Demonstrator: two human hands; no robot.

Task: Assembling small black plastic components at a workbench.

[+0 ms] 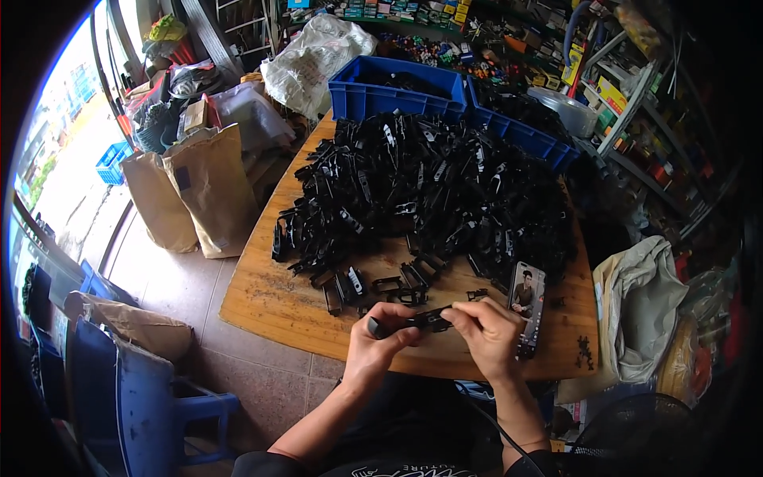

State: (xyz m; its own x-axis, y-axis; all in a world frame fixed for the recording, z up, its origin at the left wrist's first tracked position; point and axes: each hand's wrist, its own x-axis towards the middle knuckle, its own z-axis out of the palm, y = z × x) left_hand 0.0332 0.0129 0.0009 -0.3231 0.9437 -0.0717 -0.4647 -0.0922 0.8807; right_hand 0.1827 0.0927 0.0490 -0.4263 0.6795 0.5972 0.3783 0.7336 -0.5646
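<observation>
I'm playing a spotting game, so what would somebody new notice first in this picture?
Probably the huge heap of black parts covering much of the wooden table, with blue crates behind it. Next, maybe the left hand and right hand holding one small black piece at the near edge, and the lit phone beside the right hand.

L hand (372, 347) & R hand (494, 338) hold small blk part (429, 319) btwn fingers (482, 310). Pile of blk parts (429, 191) on wood tabletop (258, 274) just past fingers; phone (528, 302) near, to their R. Blue bins (373, 100) well past fingers, behind pile.
</observation>
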